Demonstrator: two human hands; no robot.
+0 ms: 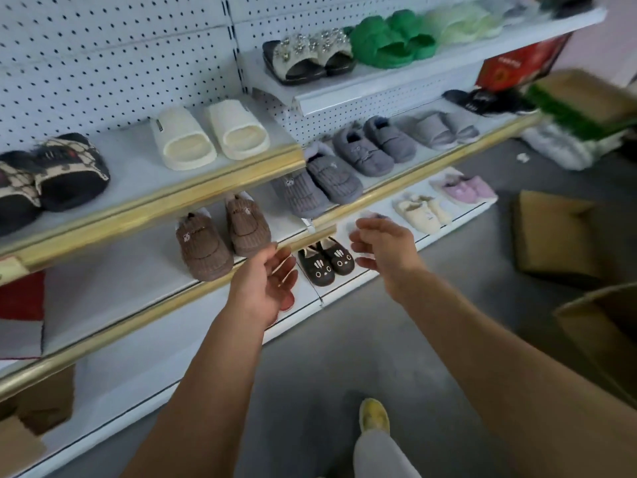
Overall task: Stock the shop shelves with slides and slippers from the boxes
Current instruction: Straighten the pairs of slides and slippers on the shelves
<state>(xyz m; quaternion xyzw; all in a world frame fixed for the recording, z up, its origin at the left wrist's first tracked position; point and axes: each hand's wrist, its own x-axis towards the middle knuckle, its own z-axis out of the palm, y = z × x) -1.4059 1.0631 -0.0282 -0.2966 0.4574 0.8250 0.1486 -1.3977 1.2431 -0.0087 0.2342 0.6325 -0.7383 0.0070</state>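
— Head view: our left hand (263, 288) and right hand (382, 250) hover empty, fingers relaxed, before the dark cat-face slippers (325, 265) on the bottom shelf (344, 291).

— Any writing?

— Brown slippers (220, 244) and cream slides (210, 134) carry small labels, unreadable. Cardboard boxes (555, 232) sit on the floor, right.

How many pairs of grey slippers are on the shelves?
4, all on the middle shelf in a row: one partly hidden behind the gold edge, then one, one, one rightmost. Others may be hidden.
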